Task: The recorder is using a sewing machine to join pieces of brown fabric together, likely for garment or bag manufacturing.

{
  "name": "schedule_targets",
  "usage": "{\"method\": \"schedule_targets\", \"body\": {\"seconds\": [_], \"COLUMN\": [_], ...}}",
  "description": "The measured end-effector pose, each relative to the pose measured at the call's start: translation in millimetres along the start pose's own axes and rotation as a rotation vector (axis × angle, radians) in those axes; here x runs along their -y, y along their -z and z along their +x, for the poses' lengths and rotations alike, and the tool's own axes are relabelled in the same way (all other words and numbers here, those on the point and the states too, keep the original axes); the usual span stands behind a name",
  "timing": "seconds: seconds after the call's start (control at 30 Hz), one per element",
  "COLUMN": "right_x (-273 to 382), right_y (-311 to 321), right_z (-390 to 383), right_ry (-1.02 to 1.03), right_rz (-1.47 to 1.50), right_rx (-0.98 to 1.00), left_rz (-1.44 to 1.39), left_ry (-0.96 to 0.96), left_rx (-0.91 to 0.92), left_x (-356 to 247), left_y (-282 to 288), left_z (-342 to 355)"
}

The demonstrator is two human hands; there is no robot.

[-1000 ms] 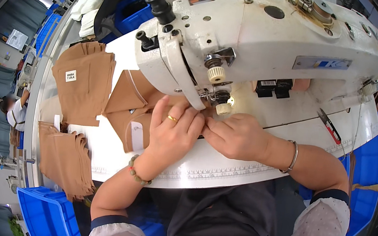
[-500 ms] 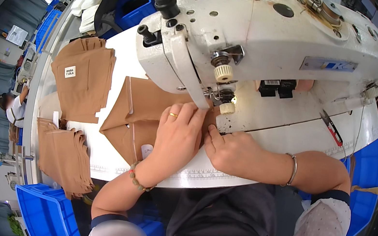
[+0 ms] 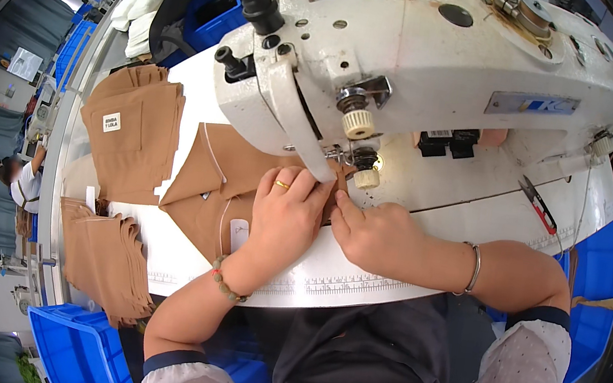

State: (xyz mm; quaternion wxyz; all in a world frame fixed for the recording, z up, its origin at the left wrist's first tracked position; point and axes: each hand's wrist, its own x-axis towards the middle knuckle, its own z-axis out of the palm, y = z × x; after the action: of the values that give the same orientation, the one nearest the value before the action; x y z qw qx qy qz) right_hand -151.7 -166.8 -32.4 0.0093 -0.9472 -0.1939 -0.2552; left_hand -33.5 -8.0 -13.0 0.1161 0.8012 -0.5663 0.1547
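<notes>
A brown fabric piece (image 3: 248, 155) lies beneath the head of a white sewing machine (image 3: 432, 40), its left corner spread over the white table. My left hand (image 3: 289, 213) presses on it with bent fingers, the fingertips close beside the needle area. Just to the right, my right hand (image 3: 373, 235) pinches the fabric's near right edge between thumb and forefinger. Thin white strips run over the cloth, and a small white tag (image 3: 238, 234) shows by my left wrist. The machine head and my fingers hide the needle and the stitching point.
Two stacks of brown fabric, an upper one (image 3: 126, 153) and a lower one (image 3: 106, 257), lie at the left. Red-handled snips (image 3: 538, 205) rest on the table's right side. Blue bins (image 3: 82, 340) stand around the table. Other people are at work beyond.
My right hand has shifted slightly left and up along the fabric edge. The white strips on the cloth have changed their curve, and more of the tag shows. Both hands stay on the fabric.
</notes>
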Motion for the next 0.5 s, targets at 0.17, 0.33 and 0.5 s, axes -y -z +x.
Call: {"method": "schedule_targets", "body": {"seconds": [0.17, 0.33, 0.5], "right_x": [-10.1, -16.3, -19.5], "right_y": [-7.6, -21.3, -19.9], "right_z": [7.3, 13.3, 14.6], "right_ry": [-0.023, -0.079, -0.094], "right_rz": [0.006, 0.051, 0.122], "right_rx": [0.057, -0.116, -0.119], "left_rz": [-0.060, -0.057, -0.105], "left_ry": [0.002, 0.025, 0.043], "left_rx": [-0.114, -0.144, -0.184], "left_x": [14.4, 30.4, 43.3], "left_y": [-11.1, -20.1, -23.5], "left_z": [8.5, 17.2, 32.1]}}
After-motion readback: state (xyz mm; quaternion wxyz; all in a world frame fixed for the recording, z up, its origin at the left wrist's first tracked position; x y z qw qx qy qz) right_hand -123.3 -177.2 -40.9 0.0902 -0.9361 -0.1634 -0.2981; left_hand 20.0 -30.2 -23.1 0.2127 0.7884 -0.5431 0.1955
